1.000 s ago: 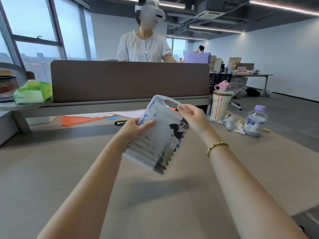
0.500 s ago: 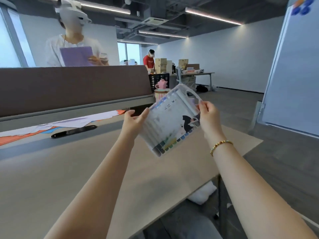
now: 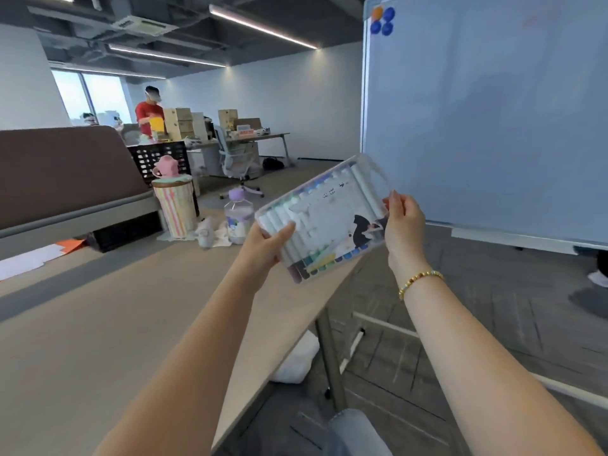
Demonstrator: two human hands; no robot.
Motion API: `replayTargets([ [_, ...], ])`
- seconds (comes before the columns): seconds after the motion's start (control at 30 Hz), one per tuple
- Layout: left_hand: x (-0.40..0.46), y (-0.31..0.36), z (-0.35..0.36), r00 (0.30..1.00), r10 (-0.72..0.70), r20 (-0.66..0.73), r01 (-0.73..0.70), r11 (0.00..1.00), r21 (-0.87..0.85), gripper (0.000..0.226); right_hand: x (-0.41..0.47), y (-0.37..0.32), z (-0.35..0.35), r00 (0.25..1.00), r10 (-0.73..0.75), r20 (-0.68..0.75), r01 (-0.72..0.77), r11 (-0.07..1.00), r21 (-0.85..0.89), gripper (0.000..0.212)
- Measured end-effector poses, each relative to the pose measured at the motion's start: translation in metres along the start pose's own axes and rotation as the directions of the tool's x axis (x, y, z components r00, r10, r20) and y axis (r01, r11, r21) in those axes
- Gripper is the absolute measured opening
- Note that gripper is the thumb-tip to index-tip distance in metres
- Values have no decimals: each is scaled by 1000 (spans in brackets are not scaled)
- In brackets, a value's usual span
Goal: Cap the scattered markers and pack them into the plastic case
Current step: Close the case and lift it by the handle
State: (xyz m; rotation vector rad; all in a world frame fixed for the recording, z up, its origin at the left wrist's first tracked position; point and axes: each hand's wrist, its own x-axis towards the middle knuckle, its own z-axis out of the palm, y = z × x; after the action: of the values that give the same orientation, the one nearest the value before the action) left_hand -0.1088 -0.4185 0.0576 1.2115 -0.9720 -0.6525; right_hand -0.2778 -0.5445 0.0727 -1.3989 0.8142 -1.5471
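Marker case held aloft in both hands

Striped cup (image 3: 174, 209) and water bottle (image 3: 237, 222) are seen far left on the table (image 3: 98, 340). Next, the left hand (image 3: 266, 246) is wrapped around the clear plastic case (image 3: 325, 222), thumb on top. Capped markers (image 3: 309, 199) are packed inside in rows. The case's other end is pinched by the right hand (image 3: 406, 225), above the table's edge. A whiteboard (image 3: 493, 110) is seen at right.

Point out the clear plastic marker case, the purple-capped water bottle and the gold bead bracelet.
Clear plastic marker case (image 3: 332, 222): head view, its lid face.
Purple-capped water bottle (image 3: 237, 222): head view, its body.
Gold bead bracelet (image 3: 419, 281): head view, beads on the right wrist.
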Motion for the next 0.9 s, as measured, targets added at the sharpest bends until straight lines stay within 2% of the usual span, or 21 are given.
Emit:
replayTargets([
  [0.13, 24, 1, 40, 994, 22, 102, -19, 999, -28, 14, 23, 3, -40, 997, -12, -80, 8, 999, -39, 25],
  [0.27, 53, 0, 90, 969, 40, 242, -32, 999, -37, 38, 39, -1, -93, 980, -71, -187, 43, 988, -151, 24],
  [0.47, 92, -12, 175, 934, -6, 356, 16, 1000, -24, 58, 62, 10, -170, 929, -138, -345, 33, 955, -293, 28],
  [0.63, 122, -23, 246, 911, -8, 412, -1, 1000, 22, 42, 88, 32, -228, 898, -148, -415, -39, 911, -410, 29],
  [0.77, 149, -32, 295, 900, 13, 435, -61, 994, 95, 29, 115, 51, -271, 888, -202, -414, -105, 787, -608, 35],
  [0.83, 165, -38, 317, 899, 33, 436, -108, 983, 149, 42, 132, 59, -290, 908, -195, -371, -120, 727, -676, 36],
  [0.9, 183, -43, 338, 902, 58, 427, -154, 969, 194, 70, 155, 66, -304, 919, -203, -337, -111, 687, -718, 39],
])
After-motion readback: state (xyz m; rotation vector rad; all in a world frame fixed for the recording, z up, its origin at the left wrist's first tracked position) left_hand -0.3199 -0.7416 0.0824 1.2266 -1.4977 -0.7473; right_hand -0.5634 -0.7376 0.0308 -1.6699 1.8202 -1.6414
